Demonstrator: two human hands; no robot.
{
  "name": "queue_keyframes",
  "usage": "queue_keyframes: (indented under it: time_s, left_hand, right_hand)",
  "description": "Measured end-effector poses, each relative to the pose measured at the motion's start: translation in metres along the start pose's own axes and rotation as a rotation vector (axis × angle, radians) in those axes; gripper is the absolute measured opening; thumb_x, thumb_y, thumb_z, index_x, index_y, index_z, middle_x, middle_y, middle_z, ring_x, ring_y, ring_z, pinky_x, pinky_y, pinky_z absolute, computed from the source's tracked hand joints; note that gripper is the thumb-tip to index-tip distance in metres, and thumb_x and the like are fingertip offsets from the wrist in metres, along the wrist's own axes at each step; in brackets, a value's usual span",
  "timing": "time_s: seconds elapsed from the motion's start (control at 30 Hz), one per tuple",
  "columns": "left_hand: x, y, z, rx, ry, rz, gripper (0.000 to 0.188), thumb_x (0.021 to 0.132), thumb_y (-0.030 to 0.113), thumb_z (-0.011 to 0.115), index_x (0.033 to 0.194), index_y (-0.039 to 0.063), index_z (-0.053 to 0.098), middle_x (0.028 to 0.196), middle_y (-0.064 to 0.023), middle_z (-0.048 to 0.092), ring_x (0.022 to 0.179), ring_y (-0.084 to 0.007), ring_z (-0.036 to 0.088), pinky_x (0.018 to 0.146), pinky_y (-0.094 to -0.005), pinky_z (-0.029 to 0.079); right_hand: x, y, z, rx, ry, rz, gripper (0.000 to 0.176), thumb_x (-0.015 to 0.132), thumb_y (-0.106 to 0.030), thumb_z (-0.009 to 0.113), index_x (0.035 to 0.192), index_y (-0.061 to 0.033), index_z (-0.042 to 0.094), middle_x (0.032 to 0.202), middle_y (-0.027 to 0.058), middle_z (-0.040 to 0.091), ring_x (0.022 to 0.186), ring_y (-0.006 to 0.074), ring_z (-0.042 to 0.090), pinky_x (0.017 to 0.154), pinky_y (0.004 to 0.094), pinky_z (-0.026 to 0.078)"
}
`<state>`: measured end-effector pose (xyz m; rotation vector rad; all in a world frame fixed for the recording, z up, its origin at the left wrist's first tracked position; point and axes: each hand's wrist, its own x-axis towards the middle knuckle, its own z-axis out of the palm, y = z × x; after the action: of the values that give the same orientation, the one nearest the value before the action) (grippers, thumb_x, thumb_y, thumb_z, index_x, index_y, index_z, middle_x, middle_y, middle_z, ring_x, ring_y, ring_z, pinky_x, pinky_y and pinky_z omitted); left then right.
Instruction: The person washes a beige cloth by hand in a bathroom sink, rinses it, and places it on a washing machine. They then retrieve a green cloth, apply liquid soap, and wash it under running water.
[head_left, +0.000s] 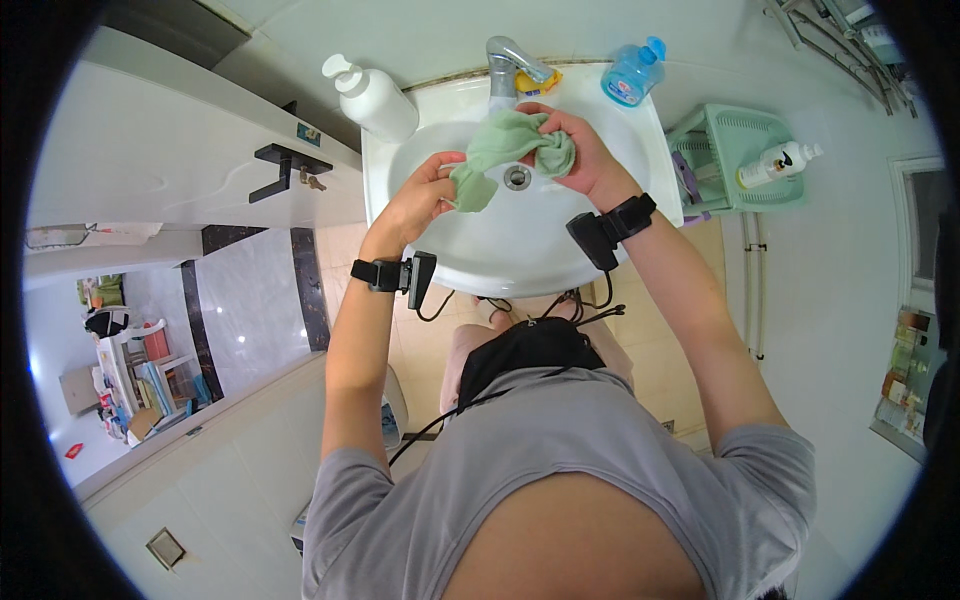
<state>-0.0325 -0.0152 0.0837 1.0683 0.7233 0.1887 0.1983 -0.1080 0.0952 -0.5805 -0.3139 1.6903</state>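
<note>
A light green cloth is stretched between my two hands over a white ceramic washbasin. My left hand pinches its lower left end, which hangs in a flap. Bunched folds of the same cloth sit in my right hand, just in front of the chrome faucet. Beneath the cloth, the metal drain shows in the bowl. Whether water is running cannot be made out.
A white pump bottle stands on the basin's left corner, a blue bottle on its right. Behind the spout lies a yellow packet. A green plastic rack holds a white bottle. At left is a door with a black handle.
</note>
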Motion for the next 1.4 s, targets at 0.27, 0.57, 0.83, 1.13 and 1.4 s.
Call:
queue_keyframes:
  time_s: [0.27, 0.57, 0.83, 1.13, 1.4]
  left_hand:
    - [-0.011, 0.015, 0.022, -0.305, 0.015, -0.014, 0.025, 0.090, 0.020, 0.048, 0.111, 0.006, 0.053, 0.096, -0.0026, 0.059, 0.076, -0.0104, 0.056, 0.067, -0.0222, 0.046]
    - [-0.008, 0.028, 0.029, 0.050, 0.072, -0.085, 0.017, 0.094, 0.025, 0.047, 0.092, 0.008, 0.050, 0.077, 0.0015, 0.051, 0.068, -0.0054, 0.052, 0.060, -0.0196, 0.046]
    - [-0.006, 0.036, 0.052, -0.041, 0.098, 0.050, 0.014, 0.092, 0.017, 0.051, 0.081, 0.013, 0.043, 0.070, 0.0059, 0.048, 0.052, -0.0004, 0.043, 0.041, -0.0142, 0.032]
    - [-0.006, 0.026, 0.024, 0.186, 0.110, -0.025, 0.020, 0.091, 0.014, 0.049, 0.109, 0.006, 0.054, 0.079, 0.0011, 0.057, 0.068, -0.0015, 0.049, 0.056, -0.0173, 0.039]
    - [0.031, -0.043, 0.000, 0.647, 0.557, 0.276, 0.028, 0.093, 0.024, 0.045, 0.106, 0.001, 0.052, 0.087, -0.0223, 0.058, 0.080, -0.0329, 0.057, 0.075, -0.0373, 0.044]
  right_hand:
    - [0.001, 0.016, -0.012, -0.455, 0.116, 0.159, 0.028, 0.086, -0.023, 0.052, 0.106, -0.0040, 0.054, 0.098, 0.0074, 0.058, 0.091, 0.0184, 0.059, 0.075, 0.0337, 0.054]
    - [-0.016, 0.008, -0.081, -0.385, 0.240, 0.323, 0.027, 0.088, -0.030, 0.057, 0.104, -0.0073, 0.056, 0.094, 0.0051, 0.059, 0.087, 0.0160, 0.059, 0.072, 0.0304, 0.049]
    - [-0.005, 0.060, -0.087, 0.051, 0.237, 0.129, 0.041, 0.090, -0.034, 0.054, 0.122, -0.0080, 0.049, 0.120, 0.0066, 0.054, 0.109, 0.0220, 0.051, 0.095, 0.0321, 0.040]
    - [-0.012, 0.079, -0.070, 0.466, -0.248, 0.447, 0.049, 0.092, -0.049, 0.039, 0.129, -0.0180, 0.045, 0.133, 0.0102, 0.045, 0.121, 0.0306, 0.045, 0.095, 0.0635, 0.033]
    - [0.021, 0.083, -0.058, 0.211, 0.251, 0.163, 0.035, 0.092, -0.040, 0.047, 0.109, -0.0109, 0.055, 0.109, 0.0048, 0.059, 0.101, 0.0203, 0.058, 0.087, 0.0371, 0.048]
